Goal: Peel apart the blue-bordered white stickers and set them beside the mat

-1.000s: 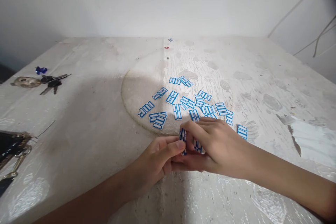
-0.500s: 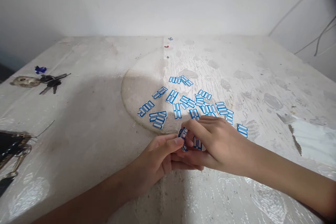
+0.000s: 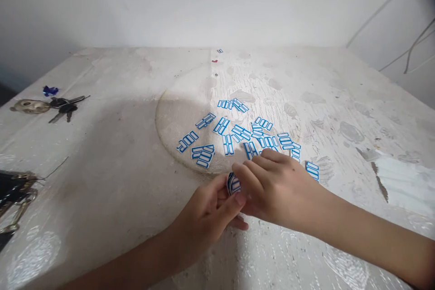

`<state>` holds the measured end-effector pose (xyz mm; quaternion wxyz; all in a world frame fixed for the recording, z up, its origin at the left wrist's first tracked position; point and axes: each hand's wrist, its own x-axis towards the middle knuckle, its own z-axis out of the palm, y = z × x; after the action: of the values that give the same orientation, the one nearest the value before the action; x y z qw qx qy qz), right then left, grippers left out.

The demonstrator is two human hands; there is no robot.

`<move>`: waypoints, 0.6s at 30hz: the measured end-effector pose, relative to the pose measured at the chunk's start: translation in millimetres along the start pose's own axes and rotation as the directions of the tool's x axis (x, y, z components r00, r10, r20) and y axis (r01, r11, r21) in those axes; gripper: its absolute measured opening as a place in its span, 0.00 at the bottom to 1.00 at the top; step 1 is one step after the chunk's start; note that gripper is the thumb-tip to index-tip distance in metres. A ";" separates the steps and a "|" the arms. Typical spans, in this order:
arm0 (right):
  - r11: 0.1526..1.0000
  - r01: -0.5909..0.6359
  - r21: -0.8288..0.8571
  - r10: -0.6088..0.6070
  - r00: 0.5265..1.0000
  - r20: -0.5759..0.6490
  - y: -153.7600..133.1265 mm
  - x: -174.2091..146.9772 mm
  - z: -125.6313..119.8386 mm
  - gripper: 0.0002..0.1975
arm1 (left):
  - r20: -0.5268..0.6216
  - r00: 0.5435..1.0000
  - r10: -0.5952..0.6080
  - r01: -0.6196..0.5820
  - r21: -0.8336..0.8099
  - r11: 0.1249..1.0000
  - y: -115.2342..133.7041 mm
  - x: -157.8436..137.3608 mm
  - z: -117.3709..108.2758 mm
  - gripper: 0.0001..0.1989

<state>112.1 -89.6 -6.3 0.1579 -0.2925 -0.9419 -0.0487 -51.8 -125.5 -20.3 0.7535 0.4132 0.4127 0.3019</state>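
My left hand (image 3: 212, 210) is closed around a small stack of blue-and-white cut-out pieces (image 3: 233, 184), its thumb pressed against the lower edge. My right hand (image 3: 273, 183) curls over the right side of the same stack, with fingers bent and their tips mostly hidden. Just beyond the hands, several similar flat pieces (image 3: 203, 156), white with blue outlined bars, lie scattered on the table. Some overlap, as in the cluster (image 3: 268, 141) behind my right knuckles. A single piece (image 3: 311, 171) sits beside my right wrist.
Far left on the plastic-covered table (image 3: 112, 199) are a bunch of keys (image 3: 66, 105) with a fob and a blue scrap (image 3: 50, 91). A black item with a metal clasp (image 3: 15, 217) lies nearer. Torn white material (image 3: 401, 181) shows at right; a wall (image 3: 210, 4) stands behind.
My right hand has shifted slightly left and closed further over the stack. Pieces that showed beneath its fingers are now covered. The scattered pieces lie as before.
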 end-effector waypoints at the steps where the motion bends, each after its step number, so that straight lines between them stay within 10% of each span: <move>1: 1.000 0.000 -0.020 0.000 1.000 -0.003 -2.5 -0.3 1.0 0.08 | -0.018 1.000 0.004 -0.004 0.038 0.999 -0.6 -1.5 1.2 0.11; 7: 0.977 -0.116 0.176 0.102 0.991 0.089 -4.7 -0.7 -5.9 0.18 | -0.088 0.993 0.079 -0.071 0.094 0.993 -4.0 -2.3 4.2 0.11; 9: 0.861 -0.243 0.447 0.174 0.966 0.191 -0.1 -0.5 -12.7 0.29 | -0.068 0.995 0.079 -0.077 0.036 0.996 -4.2 -1.7 4.1 0.11; 13: 0.540 -0.444 0.715 0.252 0.896 0.366 7.1 1.6 -20.6 0.05 | -0.003 1.000 0.028 -0.028 -0.035 0.999 -2.7 -2.5 4.0 0.13; 18: 0.352 -0.456 0.817 0.209 0.890 0.406 5.7 3.1 -17.2 0.07 | 0.053 0.998 0.034 -0.026 -0.152 0.988 -5.1 0.2 1.1 0.12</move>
<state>117.6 -86.4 10.9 0.1844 -0.3522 -0.7512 0.5270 -50.2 -128.2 -24.5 0.7892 0.3695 0.3612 0.3318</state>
